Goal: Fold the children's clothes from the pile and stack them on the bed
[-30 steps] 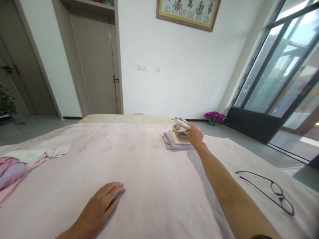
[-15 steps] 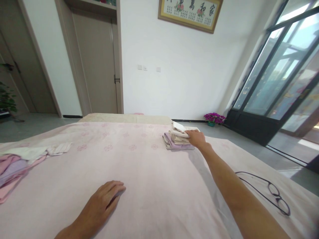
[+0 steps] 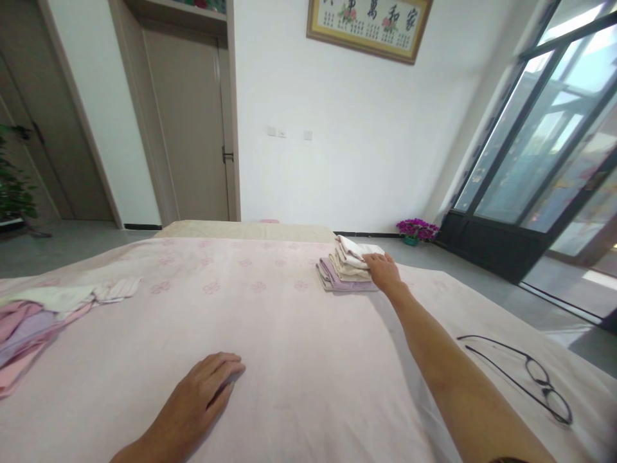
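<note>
A small stack of folded cloths (image 3: 346, 270), white and beige on top and lilac at the bottom, sits at the far right of the pink flowered bed sheet (image 3: 289, 347). My right hand (image 3: 383, 270) reaches out to the stack's right side, fingers resting on the top white cloth. My left hand (image 3: 202, 392) lies flat on the sheet near me, fingers stretched out, holding nothing.
A loose pile of pink, lilac and white cloths (image 3: 38, 315) lies at the left edge of the bed. A pair of dark-framed glasses (image 3: 530, 376) lies on the sheet at the right. Beyond the bed are a door (image 3: 187, 128), a flower pot (image 3: 414, 229) and glass doors (image 3: 544, 161).
My right hand has lowered the top white cloth onto the stack and now rests flatter at its right side. My left hand has stayed in place.
</note>
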`<state>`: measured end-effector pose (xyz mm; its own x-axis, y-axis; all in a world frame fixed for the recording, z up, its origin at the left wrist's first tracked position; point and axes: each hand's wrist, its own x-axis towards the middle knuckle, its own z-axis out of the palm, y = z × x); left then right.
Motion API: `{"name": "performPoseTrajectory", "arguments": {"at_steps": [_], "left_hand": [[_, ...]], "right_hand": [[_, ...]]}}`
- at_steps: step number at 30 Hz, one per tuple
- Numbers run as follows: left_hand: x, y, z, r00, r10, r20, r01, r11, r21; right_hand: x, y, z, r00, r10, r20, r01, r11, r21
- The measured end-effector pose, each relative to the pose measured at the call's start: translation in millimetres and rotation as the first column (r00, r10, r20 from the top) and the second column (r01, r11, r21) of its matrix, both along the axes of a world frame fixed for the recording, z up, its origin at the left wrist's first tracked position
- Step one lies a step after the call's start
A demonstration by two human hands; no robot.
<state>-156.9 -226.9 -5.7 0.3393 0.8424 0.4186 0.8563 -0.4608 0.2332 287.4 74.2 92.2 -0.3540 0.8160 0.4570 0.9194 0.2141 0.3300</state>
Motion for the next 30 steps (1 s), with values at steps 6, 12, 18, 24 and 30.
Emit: {"name": "performPoseTrajectory", "arguments": {"at_steps": [6, 12, 18, 24, 30], "left_hand": [[-1, 0, -1.9, 1.000, 0.001, 0.009, -0.001, 1.000, 0.016], [-1, 1, -2.8, 1.000, 0.002, 0.030, -0.003, 1.000, 0.022], [-1, 1, -1.0, 0.999, -0.011, 0.043, 0.010, 1.000, 0.020], [1, 1, -0.7, 0.999, 0.000, 0.043, -0.001, 1.000, 0.015], [-1, 2, -4.6, 1.000, -0.003, 0.023, 0.002, 1.000, 0.019]], "right_hand": [[-23, -12, -6.1, 0.986, 0.072, -0.149, -0.058, 0.994, 0.096], [-35, -7, 8.8, 0.959, 0.068, -0.275, -0.087, 0.994, -0.059], [-28, -6, -13.1, 0.923, 0.003, -0.386, 0.028, 0.997, 0.075], [-43, -8, -23.2, 0.938, 0.082, -0.336, -0.097, 0.995, -0.028], [-48, -13, -23.3, 0.955, 0.101, -0.280, -0.109, 0.994, -0.014]]}}
